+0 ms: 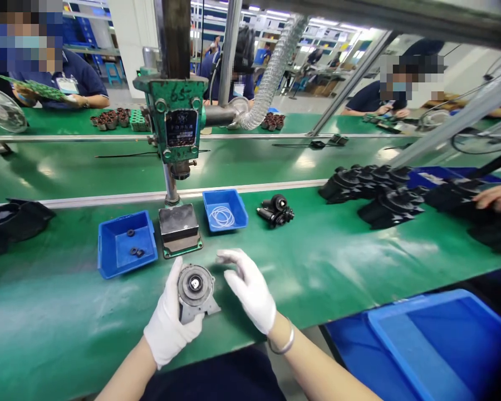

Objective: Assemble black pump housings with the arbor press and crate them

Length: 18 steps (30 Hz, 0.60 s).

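Left hand (169, 326) clasps round grey housing (195, 291); right hand (248, 289) beside it, released, fingers spread. Risk: one-handed hold loose, housing may tip onto green bench (338, 262).

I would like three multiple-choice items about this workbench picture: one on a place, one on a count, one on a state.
1. Where does the bin with white rings stand?
A. right of the press base
B. on the far belt
C. under the left hand

2. How many small black rings lie in the left blue bin?
A. none
B. three
C. ten

3. What is the right hand doing?
A. gripping the press handle
B. resting in a bin
C. open, holding nothing

Answers:
1 A, it sits just beside the base.
2 B, one lies apart, two together.
3 C, its fingers are spread beside the round metal part, which the left hand holds.
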Motion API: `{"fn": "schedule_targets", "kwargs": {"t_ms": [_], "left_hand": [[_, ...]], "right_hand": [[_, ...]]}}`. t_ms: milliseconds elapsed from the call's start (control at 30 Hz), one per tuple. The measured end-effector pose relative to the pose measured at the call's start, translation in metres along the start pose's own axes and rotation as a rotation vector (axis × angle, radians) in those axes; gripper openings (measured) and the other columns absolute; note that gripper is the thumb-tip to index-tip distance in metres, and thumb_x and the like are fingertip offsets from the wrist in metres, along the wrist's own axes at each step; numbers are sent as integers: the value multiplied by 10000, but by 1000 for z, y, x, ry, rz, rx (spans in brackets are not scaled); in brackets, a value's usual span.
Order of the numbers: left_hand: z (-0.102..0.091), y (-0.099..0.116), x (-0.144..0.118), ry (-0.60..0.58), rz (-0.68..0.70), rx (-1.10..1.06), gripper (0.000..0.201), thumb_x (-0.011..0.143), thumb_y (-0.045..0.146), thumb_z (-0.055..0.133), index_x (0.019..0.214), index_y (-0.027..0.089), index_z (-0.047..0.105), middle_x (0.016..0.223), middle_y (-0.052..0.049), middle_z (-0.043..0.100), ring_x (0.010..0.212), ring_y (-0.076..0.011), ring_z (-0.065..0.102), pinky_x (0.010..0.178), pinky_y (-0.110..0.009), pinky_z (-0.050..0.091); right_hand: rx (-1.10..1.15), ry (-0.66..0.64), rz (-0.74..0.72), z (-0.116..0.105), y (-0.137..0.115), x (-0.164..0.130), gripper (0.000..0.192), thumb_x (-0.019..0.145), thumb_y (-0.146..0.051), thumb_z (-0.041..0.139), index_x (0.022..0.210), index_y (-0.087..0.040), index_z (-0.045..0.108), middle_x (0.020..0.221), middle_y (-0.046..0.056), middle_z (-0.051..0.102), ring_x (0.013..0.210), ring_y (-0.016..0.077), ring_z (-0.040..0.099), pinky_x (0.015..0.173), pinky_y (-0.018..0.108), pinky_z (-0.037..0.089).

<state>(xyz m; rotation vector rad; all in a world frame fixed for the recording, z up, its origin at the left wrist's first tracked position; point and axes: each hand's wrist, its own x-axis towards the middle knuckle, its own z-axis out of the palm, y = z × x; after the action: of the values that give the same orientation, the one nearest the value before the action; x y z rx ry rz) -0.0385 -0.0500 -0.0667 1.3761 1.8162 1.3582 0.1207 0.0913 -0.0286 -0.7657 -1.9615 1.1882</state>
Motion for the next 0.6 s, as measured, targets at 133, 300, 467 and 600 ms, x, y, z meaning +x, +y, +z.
{"fn": "schedule_targets", "kwargs": {"t_ms": [133, 300, 467, 600], "left_hand": [[0, -2, -1, 2, 12, 3, 1048, 683, 136, 680, 1534, 271, 84, 1496, -163, 374, 1358, -347, 427, 1139, -548, 308], [-6, 13, 3, -1, -11, -95, 977, 750, 277, 670, 1530, 248, 83, 1414, -152, 462, 1292, -328, 499, 1125, -531, 327], [-20, 38, 10, -24, -314, -375, 1009, 764, 445, 676, 1529, 203, 65, 1239, -135, 599, 1121, -286, 621, 1060, -487, 417], [-26, 46, 12, -26, -454, -483, 1036, 712, 457, 724, 1520, 182, 136, 1370, -156, 541, 1235, -300, 554, 1084, -442, 403]], "right_hand": [[-338, 29, -140, -12, -1, 48, 317, 858, -149, 457, 1125, -207, 618, 1195, 81, 625, 1155, 213, 559, 1048, 399, 426], [-1016, -254, -117, -35, 5, 122, 313, 955, -299, 443, 1113, -185, 688, 1189, 101, 643, 1082, 256, 569, 967, 375, 427], [-1149, -452, -109, -23, 16, 164, 324, 894, -356, 563, 1038, -121, 731, 1124, 182, 652, 1036, 324, 575, 877, 412, 434], [-1238, -464, -65, -3, 26, 176, 279, 870, -117, 511, 1029, 15, 698, 1118, 295, 621, 1082, 364, 553, 907, 461, 411]]}}
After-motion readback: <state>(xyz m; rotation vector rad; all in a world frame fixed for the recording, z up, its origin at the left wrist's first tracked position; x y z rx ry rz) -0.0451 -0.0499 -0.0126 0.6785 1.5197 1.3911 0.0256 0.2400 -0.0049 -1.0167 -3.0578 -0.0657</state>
